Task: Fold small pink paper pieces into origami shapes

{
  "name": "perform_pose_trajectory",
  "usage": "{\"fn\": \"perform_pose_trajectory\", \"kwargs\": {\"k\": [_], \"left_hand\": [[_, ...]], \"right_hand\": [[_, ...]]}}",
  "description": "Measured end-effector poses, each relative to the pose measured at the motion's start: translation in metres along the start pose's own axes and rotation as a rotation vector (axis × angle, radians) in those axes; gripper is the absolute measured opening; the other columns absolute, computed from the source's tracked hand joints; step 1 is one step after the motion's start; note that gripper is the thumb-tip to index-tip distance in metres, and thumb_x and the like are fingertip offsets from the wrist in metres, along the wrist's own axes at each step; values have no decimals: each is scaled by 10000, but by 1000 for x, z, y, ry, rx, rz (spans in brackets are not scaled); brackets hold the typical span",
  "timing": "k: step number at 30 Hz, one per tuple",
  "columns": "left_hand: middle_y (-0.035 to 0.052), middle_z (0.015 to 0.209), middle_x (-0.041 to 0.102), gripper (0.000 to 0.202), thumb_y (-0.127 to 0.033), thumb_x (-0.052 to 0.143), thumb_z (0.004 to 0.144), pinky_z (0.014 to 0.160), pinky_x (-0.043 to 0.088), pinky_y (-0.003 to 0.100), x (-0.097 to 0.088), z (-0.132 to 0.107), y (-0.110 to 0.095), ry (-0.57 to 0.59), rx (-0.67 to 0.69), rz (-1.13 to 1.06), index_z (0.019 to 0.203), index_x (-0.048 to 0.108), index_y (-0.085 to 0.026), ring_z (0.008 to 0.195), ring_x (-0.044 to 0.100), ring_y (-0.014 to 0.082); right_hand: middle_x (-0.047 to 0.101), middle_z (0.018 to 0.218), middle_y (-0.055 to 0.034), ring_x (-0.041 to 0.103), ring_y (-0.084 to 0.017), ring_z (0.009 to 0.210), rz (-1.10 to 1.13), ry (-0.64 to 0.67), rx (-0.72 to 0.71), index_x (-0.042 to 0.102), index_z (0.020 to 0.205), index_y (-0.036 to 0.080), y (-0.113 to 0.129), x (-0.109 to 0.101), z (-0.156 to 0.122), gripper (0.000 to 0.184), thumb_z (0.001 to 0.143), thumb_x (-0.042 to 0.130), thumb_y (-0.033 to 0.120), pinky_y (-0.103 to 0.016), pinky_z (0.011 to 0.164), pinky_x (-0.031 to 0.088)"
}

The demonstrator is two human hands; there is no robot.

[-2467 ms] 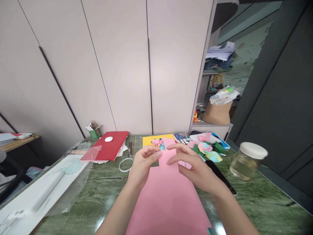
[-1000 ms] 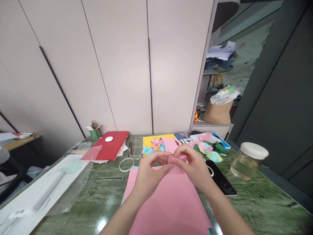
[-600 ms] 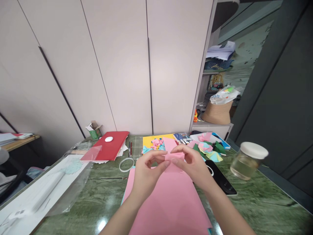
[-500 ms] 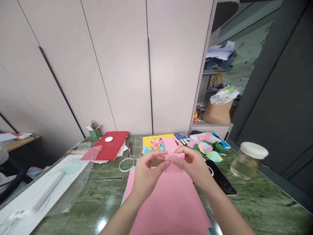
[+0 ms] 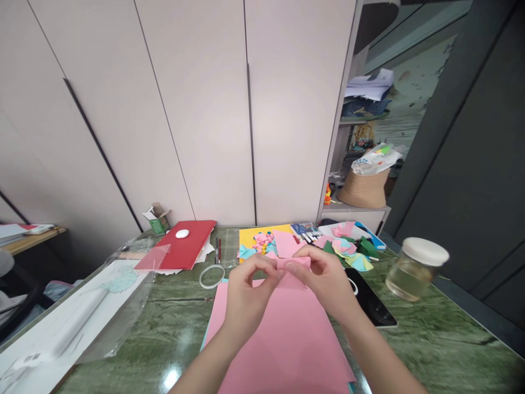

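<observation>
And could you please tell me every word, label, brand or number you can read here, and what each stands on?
No text can be read with certainty.
Green box: print too small and blurred.
Blue item beside the yellow sheet: markings too small to read.
Plastic bag: printing too blurred to read.
Folded pink paper: no writing visible.

Two hands (image 5: 246, 293) (image 5: 330, 282), one lidded jar (image 5: 414, 271), one red folder (image 5: 191, 246), one green box (image 5: 158, 223), one black slab (image 5: 375, 303).
</observation>
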State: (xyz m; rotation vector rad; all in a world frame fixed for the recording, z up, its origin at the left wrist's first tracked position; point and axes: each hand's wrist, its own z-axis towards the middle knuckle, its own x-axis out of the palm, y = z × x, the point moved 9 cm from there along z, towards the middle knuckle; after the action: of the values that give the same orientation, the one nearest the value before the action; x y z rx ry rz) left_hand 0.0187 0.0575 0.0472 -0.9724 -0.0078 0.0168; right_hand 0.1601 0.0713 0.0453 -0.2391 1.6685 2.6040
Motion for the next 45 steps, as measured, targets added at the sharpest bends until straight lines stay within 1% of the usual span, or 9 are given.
{"fn": "perform_pose_trajectory", "kwargs": {"k": [2,4,11,17,24,29,35,39,45], "left_hand": [[-3,683,634,138,-118,635,759,689,481,253,3,-1,-4,31,48,41,645,620,-194,696,594,131],[12,724,666,109,-130,639,767,696,486,267,4,-2,-6,34,71,63,690,664,-203,717,613,146],[12,735,699,101,-147,663,763,702,511,284,2,-5,-8,16,94,108,740,716,-230,709,634,153],[9,736,701,96,-162,669,761,704,520,289,1,-5,-9,6,82,108,746,721,-242,706,636,155],[20,790,725,131,-141,672,751,714,523,286,2,-4,-8,13,61,74,792,736,-247,745,654,166],[22,796,721,146,-130,685,726,708,525,266,-1,-3,-1,-15,2,27,788,743,-248,776,650,166],[27,815,704,156,-125,691,709,694,523,256,-6,-3,6,-62,-30,33,803,744,-238,768,637,158],[32,808,708,148,-132,697,704,708,526,269,-7,-2,5,-66,-18,41,799,746,-235,781,639,167],[19,802,712,168,-121,692,714,714,524,255,-5,-3,2,-57,4,19,798,746,-256,780,641,156]], "right_hand": [[585,649,17,502,-127,602,3,1,-6,614,682,201,0,0,0,151,774,650,316,-245,543,379],[593,647,13,504,-128,598,9,1,-19,627,694,203,0,-1,-1,156,773,651,335,-243,535,380],[576,602,4,507,-142,579,-12,0,-41,649,713,200,-1,-1,0,193,772,637,384,-251,518,392],[601,643,-1,522,-144,601,3,5,-34,648,716,204,-2,-1,0,159,773,639,352,-256,544,412],[581,632,19,504,-131,594,9,-12,-35,603,679,205,-3,-2,-1,163,773,642,333,-245,537,390],[546,629,23,479,-119,573,68,40,-9,600,694,197,-4,-1,-1,154,773,641,323,-236,514,377],[517,601,23,489,-126,591,-17,-55,-47,572,620,189,3,-15,0,223,780,627,334,-251,581,404],[527,574,17,487,-131,570,-52,-74,-71,566,593,190,6,-17,0,250,787,617,340,-259,576,402],[529,558,23,475,-126,556,-48,-77,-90,558,578,191,6,-18,0,257,793,614,320,-256,578,386]]}}
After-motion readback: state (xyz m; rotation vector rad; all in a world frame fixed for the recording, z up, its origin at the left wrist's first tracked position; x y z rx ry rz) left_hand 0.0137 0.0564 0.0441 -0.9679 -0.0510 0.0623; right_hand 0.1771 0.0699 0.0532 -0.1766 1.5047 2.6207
